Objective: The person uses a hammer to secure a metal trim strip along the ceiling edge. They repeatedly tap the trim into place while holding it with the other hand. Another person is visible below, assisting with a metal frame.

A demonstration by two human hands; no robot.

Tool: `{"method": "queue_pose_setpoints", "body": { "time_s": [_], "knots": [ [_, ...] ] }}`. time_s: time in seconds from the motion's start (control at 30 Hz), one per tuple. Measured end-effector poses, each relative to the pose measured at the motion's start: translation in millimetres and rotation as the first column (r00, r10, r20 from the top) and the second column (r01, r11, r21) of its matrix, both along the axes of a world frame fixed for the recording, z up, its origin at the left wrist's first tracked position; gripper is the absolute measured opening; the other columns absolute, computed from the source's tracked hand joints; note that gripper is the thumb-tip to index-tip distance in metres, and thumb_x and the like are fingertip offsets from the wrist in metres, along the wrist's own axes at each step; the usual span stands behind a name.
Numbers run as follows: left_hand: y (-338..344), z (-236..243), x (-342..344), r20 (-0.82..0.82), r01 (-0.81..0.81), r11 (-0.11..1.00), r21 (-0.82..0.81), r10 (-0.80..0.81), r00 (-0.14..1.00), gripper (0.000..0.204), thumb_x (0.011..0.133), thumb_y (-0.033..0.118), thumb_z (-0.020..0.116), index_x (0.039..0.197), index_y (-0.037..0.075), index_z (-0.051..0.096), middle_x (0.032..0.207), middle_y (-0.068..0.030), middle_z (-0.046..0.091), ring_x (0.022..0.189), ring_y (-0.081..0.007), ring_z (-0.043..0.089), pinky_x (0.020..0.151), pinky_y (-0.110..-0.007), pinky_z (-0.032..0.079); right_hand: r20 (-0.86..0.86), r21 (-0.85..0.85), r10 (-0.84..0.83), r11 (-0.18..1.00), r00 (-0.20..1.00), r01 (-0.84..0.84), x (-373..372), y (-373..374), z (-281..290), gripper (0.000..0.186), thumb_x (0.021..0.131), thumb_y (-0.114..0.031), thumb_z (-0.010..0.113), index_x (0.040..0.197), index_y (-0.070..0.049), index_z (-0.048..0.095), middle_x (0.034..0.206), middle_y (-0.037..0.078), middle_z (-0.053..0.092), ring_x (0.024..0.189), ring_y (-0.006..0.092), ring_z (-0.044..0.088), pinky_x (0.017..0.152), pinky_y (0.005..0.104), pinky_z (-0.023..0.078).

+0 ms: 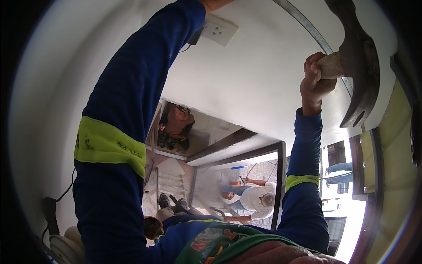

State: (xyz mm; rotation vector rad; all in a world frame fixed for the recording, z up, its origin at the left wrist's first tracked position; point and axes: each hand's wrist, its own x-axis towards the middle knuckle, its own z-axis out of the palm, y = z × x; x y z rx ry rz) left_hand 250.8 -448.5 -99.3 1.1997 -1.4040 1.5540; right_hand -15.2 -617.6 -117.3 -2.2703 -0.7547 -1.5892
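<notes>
Grip of the right hand [315, 81] is closed round the pale handle [330, 66] of the hammer [362, 64] at two o'clock — near the metal head, probably to steady its weight. At twelve o'clock the left hand [215, 4], mostly cut off, nears the wall socket [218, 30] — its hold I cannot tell.

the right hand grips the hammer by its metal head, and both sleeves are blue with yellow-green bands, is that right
Not quite: in the head view, the right hand grips the hammer by its pale handle, not its metal head. Both sleeves are blue with yellow-green bands, as you say.
</notes>
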Motion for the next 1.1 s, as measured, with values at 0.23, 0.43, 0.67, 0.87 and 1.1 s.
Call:
{"method": "queue_pose_setpoints", "body": {
  "time_s": [0.23, 0.43, 0.67, 0.87, 1.1],
  "knots": [
    [-2.5, 1.4, -1.4, 0.007, 0.011, 1.0, -0.021, -0.011, 1.0, 0.008, 0.087, 0.02, 0.072, 0.09, 0.013, 0.069, 0.091, 0.0007, 0.064, 0.09, -0.0223, 0.063, 0.079, -0.038, 0.053, 0.046, -0.115, -0.684, 0.721, 0.728, 0.684, 4.5, -10.7, 5.2, 0.034, 0.099, -0.035, 0.07, 0.093, -0.002, 0.061, 0.06, 0.008, 0.058, 0.05, 0.0168, 0.058, 0.048, 0.0317, 0.048],
    [-1.3, -0.3, -0.6, -0.001, -0.008, 1.0, -0.002, 0.008, 1.0, 0.009, 0.087, 0.02, 0.072, 0.09, 0.012, 0.07, 0.091, 0.0007, 0.065, 0.091, -0.0219, 0.063, 0.079, -0.038, 0.054, 0.08, -0.162, -0.178, 0.969, 0.981, 0.189, -0.4, -17.4, -1.0, 0.032, 0.1, -0.028, 0.069, 0.098, 0.002, 0.059, 0.067, 0.005, 0.057, 0.056, 0.0133, 0.057, 0.048, 0.027, 0.042],
    [-0.9, 2.1, -1.2, -0.017, -0.006, 1.0, 0.003, 0.006, 1.0, 0.008, 0.088, 0.02, 0.072, 0.09, 0.012, 0.07, 0.091, 0.0006, 0.065, 0.09, -0.0217, 0.063, 0.079, -0.038, 0.054, 0.044, -0.08, -0.676, 0.731, 0.735, 0.677, -2.9, -21.7, 10.1, 0.035, 0.101, -0.034, 0.067, 0.095, 0.0, 0.061, 0.063, 0.007, 0.059, 0.05, 0.0156, 0.056, 0.048, 0.0298, 0.046],
    [-2.0, 0.3, -3.6, -0.008, -0.037, 0.999, 0.006, 0.037, 0.999, 0.008, 0.088, 0.02, 0.071, 0.089, 0.012, 0.069, 0.091, 0.0005, 0.065, 0.091, -0.0214, 0.063, 0.08, -0.038, 0.054, -0.087, -0.061, -0.227, 0.973, 0.97, 0.222, 1.5, -16.2, 4.2, 0.026, 0.1, -0.023, 0.067, 0.095, 0.002, 0.06, 0.068, 0.004, 0.059, 0.054, 0.0112, 0.054, 0.05, 0.0258, 0.044],
    [1.7, 2.2, -4.2, -0.017, -0.047, 0.999, 0.018, 0.047, 0.999, 0.008, 0.088, 0.021, 0.071, 0.089, 0.013, 0.069, 0.09, 0.0004, 0.064, 0.091, -0.0213, 0.063, 0.081, -0.037, 0.053, -0.016, -0.048, -0.635, 0.772, 0.772, 0.634, -9.7, -16.2, 7.6, 0.041, 0.102, -0.038, 0.065, 0.096, 0.002, 0.062, 0.065, 0.005, 0.06, 0.054, 0.0113, 0.059, 0.049, 0.027, 0.047]
  ]
}}
